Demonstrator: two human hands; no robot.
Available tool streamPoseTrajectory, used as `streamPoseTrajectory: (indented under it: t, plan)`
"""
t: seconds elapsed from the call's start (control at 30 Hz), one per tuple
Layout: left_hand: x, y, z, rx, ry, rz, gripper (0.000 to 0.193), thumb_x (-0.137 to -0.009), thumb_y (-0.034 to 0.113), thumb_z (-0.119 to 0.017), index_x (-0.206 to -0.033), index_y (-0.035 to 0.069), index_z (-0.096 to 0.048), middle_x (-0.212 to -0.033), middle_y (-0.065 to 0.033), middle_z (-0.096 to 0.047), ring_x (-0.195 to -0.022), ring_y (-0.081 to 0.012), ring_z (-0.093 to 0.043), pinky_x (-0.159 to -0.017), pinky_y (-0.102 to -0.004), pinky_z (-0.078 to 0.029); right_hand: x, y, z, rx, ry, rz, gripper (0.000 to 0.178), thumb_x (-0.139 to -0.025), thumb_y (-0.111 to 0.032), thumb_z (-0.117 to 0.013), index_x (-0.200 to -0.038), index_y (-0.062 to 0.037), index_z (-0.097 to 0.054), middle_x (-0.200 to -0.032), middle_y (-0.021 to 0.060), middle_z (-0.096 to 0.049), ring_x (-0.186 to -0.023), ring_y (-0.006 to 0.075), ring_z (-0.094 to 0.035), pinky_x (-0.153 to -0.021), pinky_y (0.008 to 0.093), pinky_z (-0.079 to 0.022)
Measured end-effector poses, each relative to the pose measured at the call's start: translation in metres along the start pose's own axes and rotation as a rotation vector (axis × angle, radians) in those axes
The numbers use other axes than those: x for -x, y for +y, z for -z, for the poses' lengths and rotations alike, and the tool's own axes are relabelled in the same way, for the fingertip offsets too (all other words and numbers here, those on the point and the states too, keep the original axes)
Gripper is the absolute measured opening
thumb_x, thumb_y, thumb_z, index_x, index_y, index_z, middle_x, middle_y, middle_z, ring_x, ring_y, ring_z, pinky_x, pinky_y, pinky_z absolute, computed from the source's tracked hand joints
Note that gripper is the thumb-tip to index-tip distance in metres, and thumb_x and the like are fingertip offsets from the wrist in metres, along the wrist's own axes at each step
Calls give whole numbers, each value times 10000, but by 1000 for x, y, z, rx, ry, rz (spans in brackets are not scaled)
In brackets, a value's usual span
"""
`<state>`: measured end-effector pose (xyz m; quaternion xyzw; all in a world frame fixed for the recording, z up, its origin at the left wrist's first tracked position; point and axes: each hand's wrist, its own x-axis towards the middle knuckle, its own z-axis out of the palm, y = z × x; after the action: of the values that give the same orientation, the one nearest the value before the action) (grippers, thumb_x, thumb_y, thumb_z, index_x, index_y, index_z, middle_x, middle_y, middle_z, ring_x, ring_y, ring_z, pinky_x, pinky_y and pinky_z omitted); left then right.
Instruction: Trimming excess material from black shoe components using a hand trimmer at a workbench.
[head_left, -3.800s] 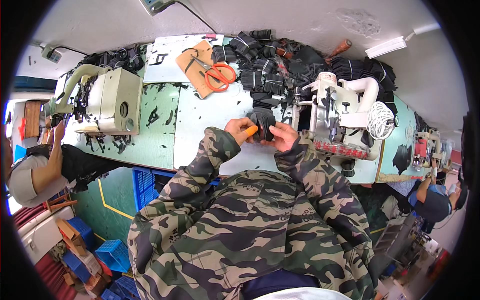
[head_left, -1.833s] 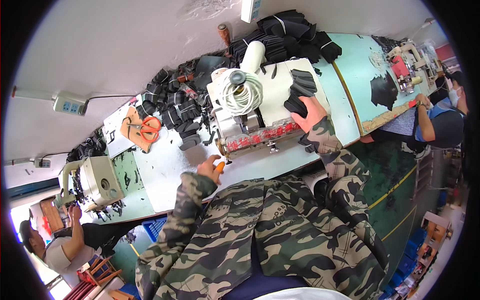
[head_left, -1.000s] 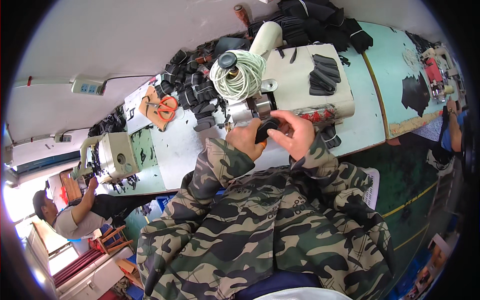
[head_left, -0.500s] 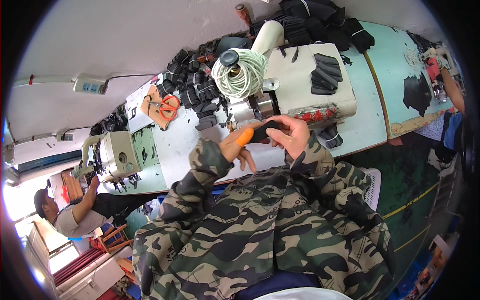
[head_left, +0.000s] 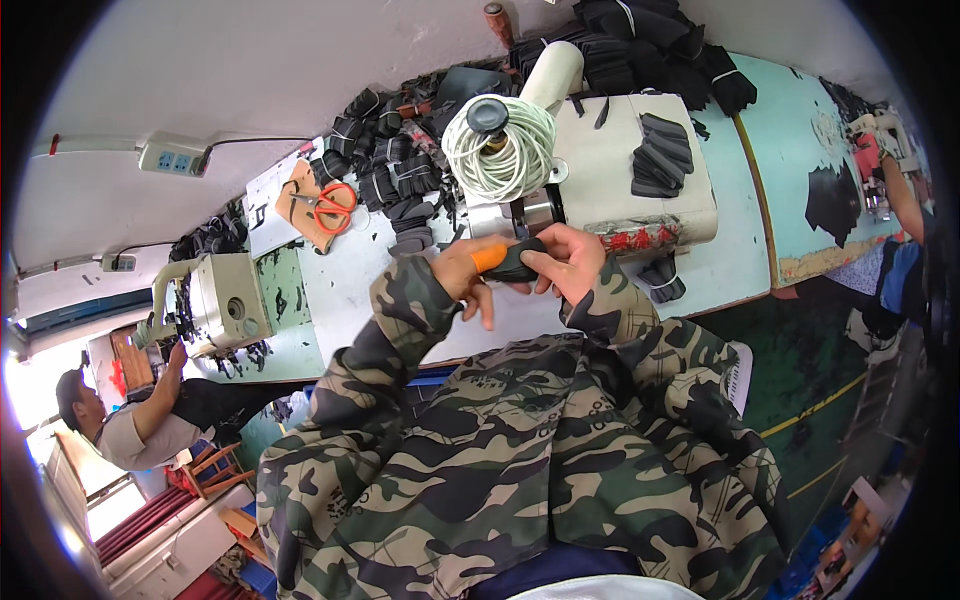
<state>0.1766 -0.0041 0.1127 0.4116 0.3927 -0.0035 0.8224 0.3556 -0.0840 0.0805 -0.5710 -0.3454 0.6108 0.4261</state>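
Between my two hands is a small black fabric piece (head_left: 514, 262), held in front of the sewing machine (head_left: 630, 190). My left hand (head_left: 468, 268), with an orange finger cover on one finger, pinches its left side while the lower fingers hang loose. My right hand (head_left: 572, 262) grips the other end between thumb and fingers. A coil of white cord (head_left: 500, 160) hangs over the machine's upper part, just beyond my hands. A stack of black pieces (head_left: 661, 155) lies on top of the machine body. More loose black pieces (head_left: 411, 222) rest on the table left of my hands.
Orange-handled scissors (head_left: 334, 207) lie on brown card (head_left: 305, 205) at the left. Tied black bundles (head_left: 395, 165) crowd the table's back. Another sewing machine (head_left: 225, 305) stands farther left, where a co-worker (head_left: 140, 420) sits. At the far right a second person's arm (head_left: 903, 200) reaches to a machine.
The view has shifted slightly. My hands still hold the black piece, which is now turned with more of its flat face showing; my left fingers have shifted along it.
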Motion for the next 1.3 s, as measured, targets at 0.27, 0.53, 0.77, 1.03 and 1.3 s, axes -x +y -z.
streamPoseTrajectory:
  t: [0.27, 0.53, 0.77, 1.03, 1.3]
  plan:
    - [-16, 39, 34, -449, 24, 252, 407, -921, 308, -327, -912, -7, -585, -677, -143, -646, -326, -152, -519, -255, -231, -361, -19, -1, 14, 329, -45, 117, 185, -834, -134, -564, -877, 40, -609, -687, 88, -630, -510, 125, -582, -471, 246, -462]
    - [-36, 43, 41, -280, -82, 245, 336, -890, 210, -344, -949, 6, -604, -667, -153, -637, -343, -142, -514, -284, -231, -384, -34, -4, 26, 803, 121, 394, 248, -707, -116, -656, -930, -19, -610, -750, 111, -631, -618, 205, -604, -580, 301, -474]
    - [-34, 35, 43, -253, 65, 217, 335, -876, 164, -330, -1074, 20, -557, -723, -149, -649, -389, -168, -564, -285, -224, -369, -29, -12, 46, 529, -62, 306, 135, -716, -89, -632, -839, -33, -631, -801, 132, -590, -688, 302, -586, -639, 328, -465]
    - [-26, 35, 21, -274, 286, 72, 326, -890, 161, -364, -1061, -51, -542, -694, -193, -623, -427, -228, -588, -303, -274, -461, -26, -15, 47, 411, -58, 19, 196, -738, -52, -614, -933, -34, -616, -782, 113, -624, -761, 246, -621, -678, 283, -465]
    - [-25, 25, 38, -204, 237, 75, 271, -891, 145, -425, -1068, -15, -553, -757, -187, -625, -449, -216, -596, -335, -276, -485, -25, -20, 42, 576, -3, 185, 173, -751, -58, -611, -917, -14, -620, -814, 111, -633, -715, 156, -607, -659, 259, -470]
